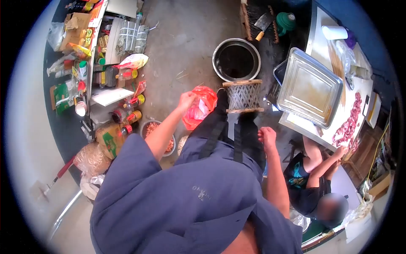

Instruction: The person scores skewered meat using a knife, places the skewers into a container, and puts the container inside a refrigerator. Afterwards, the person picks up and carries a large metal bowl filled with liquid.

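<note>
My left hand [187, 101] is closed on the top of a red plastic bag [199, 111], which hangs beside my left leg. What the bag holds is hidden. My right hand [267, 137] is at my right side with its fingers curled in, and no object shows in it. In front of my feet, a small stool with a woven seat [243, 96] stands close to a round metal basin [236, 59] of dark liquid. A bowl of reddish pieces [149, 127] sits on the floor under my left forearm.
Bottles [134, 101] and packets crowd the shelves at left. To the right, a co-worker's hands [339, 151] are at a white table [292, 122] bearing meat pieces [349, 120], skewers [336, 63] and a metal tray [311, 86]. A cleaver [264, 24] lies beyond the basin.
</note>
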Demonstrator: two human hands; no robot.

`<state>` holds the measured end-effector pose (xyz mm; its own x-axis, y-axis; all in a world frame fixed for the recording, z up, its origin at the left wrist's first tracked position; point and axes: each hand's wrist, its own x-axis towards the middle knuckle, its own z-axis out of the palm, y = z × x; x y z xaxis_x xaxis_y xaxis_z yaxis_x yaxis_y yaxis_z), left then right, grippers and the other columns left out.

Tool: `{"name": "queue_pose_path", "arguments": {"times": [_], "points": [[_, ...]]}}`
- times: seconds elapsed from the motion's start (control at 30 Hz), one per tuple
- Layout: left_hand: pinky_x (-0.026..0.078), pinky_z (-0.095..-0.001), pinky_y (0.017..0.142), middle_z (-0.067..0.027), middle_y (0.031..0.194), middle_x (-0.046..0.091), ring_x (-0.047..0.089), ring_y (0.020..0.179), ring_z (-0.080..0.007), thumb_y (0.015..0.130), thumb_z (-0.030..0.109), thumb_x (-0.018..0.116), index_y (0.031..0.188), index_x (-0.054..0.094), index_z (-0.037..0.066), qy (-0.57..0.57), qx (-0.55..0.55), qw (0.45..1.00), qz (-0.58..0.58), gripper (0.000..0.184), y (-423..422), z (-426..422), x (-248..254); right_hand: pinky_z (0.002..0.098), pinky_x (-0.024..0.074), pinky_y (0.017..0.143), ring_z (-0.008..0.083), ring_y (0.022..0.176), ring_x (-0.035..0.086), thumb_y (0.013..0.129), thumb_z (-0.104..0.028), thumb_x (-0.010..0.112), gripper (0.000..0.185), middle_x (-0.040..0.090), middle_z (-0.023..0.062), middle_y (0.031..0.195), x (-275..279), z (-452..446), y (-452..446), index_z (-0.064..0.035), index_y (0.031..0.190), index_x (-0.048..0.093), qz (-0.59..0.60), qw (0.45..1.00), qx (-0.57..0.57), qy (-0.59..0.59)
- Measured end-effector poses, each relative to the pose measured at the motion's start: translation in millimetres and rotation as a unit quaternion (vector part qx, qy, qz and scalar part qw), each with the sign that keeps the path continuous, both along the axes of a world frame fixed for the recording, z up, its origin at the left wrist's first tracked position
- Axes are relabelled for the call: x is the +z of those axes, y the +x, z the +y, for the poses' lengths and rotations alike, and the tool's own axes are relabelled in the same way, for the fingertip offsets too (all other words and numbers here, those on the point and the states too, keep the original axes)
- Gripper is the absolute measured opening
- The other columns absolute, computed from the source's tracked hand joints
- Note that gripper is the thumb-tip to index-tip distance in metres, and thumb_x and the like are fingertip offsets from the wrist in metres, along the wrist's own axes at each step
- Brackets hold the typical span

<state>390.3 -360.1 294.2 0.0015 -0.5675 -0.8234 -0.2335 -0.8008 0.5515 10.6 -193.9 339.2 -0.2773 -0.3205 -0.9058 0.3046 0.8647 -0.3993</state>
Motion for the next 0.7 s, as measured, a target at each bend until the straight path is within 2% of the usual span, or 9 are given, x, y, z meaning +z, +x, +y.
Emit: {"name": "queue_pose_path", "arguments": {"times": [0.17,0.23,0.43,0.57,0.67,0.7], "points": [[0.051,-0.0305,0.063,-0.0090,0.084,0.066,0.065,0.075,-0.0189,0.089,0.017,0.056,0.094,0.060,0.004,0.008,0.068,0.998,0.001,0.015,27.6,59.1,17.7,0.0233,0.0441,0.046,0.0098,0.057,0.054,0.085,-0.013,0.057,0.010,0.060,0.0037,0.071,5.8,-15.6,15.4,-0.0030,0.083,0.060,-0.013,0.999,0.036,-0.034],[0.052,-0.0314,0.063,-0.0094,0.086,0.066,0.065,0.075,-0.0198,0.090,0.019,0.055,0.094,0.059,0.005,0.033,0.063,0.997,-0.039,0.015,32.2,80.3,29.4,0.0239,0.0429,0.045,0.0102,0.057,0.054,0.084,-0.012,0.057,0.010,0.059,0.0039,0.070,5.8,-17.9,14.8,-0.0028,0.081,0.059,-0.016,0.998,0.055,-0.035],[0.052,-0.0331,0.061,-0.0097,0.086,0.066,0.065,0.071,-0.0209,0.091,0.021,0.054,0.095,0.058,0.005,0.006,0.066,0.996,-0.055,0.017,46.9,124.5,30.6,0.0239,0.0430,0.046,0.0105,0.057,0.054,0.085,-0.013,0.057,0.009,0.060,0.0038,0.069,-16.1,16.5,-0.2,-0.0050,0.081,0.059,-0.043,0.995,0.085,-0.035],[0.052,-0.0330,0.060,-0.0097,0.084,0.066,0.065,0.071,-0.0210,0.089,0.017,0.055,0.091,0.059,0.004,0.014,0.055,0.997,-0.044,0.014,45.5,114.4,35.8,0.0244,0.0395,0.040,0.0117,0.050,0.051,0.084,-0.011,0.056,0.011,0.057,0.0043,0.065,-24.7,57.0,-13.8,-0.0046,0.076,0.056,-0.014,0.998,0.065,-0.005],[0.053,-0.0333,0.060,-0.0099,0.081,0.065,0.065,0.070,-0.0214,0.086,0.013,0.056,0.087,0.060,0.003,0.006,0.005,0.999,-0.054,0.010,49.4,90.8,35.6,0.0246,0.0389,0.041,0.0119,0.048,0.050,0.082,-0.011,0.057,0.010,0.057,0.0050,0.064,-19.8,83.5,-17.4,-0.0048,0.074,0.055,-0.012,0.999,0.031,0.002],[0.050,-0.0312,0.056,-0.0094,0.077,0.065,0.063,0.065,-0.0197,0.083,0.010,0.055,0.085,0.061,0.002,0.014,0.027,0.999,-0.039,0.009,52.0,79.0,37.0,0.0246,0.0389,0.041,0.0119,0.048,0.050,0.082,-0.011,0.057,0.010,0.057,0.0050,0.064,-16.1,85.4,-14.8,-0.0048,0.074,0.055,-0.007,1.000,0.027,0.000]]}}
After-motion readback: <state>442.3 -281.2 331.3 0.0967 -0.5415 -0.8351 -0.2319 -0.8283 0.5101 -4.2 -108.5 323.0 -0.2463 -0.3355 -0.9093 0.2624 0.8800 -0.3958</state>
